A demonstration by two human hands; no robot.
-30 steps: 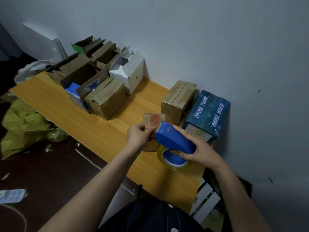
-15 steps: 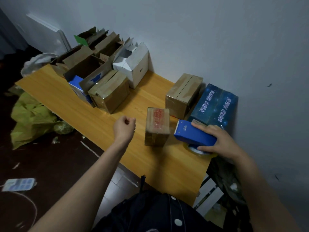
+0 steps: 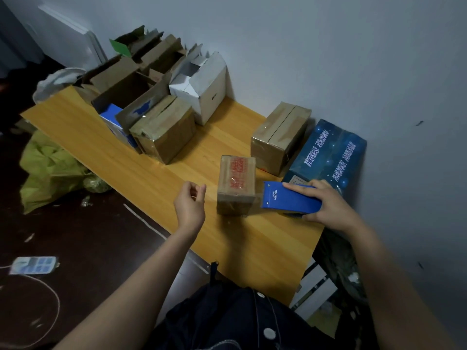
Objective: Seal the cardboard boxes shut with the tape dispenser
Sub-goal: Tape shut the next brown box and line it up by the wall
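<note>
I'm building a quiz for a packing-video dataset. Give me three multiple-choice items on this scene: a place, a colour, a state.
1. Where is the tape dispenser relative to the red-printed box?
A. on top of it
B. to its right
C. behind it
2. What colour is the dispenser?
A. white
B. red
C. blue
3. What does the left hand hold?
A. nothing
B. the dispenser
C. a box
Answers: 1 B, the right hand holds it beside the box's right face; 2 C, its body is blue; 3 A, its curled fingers are empty.
</note>
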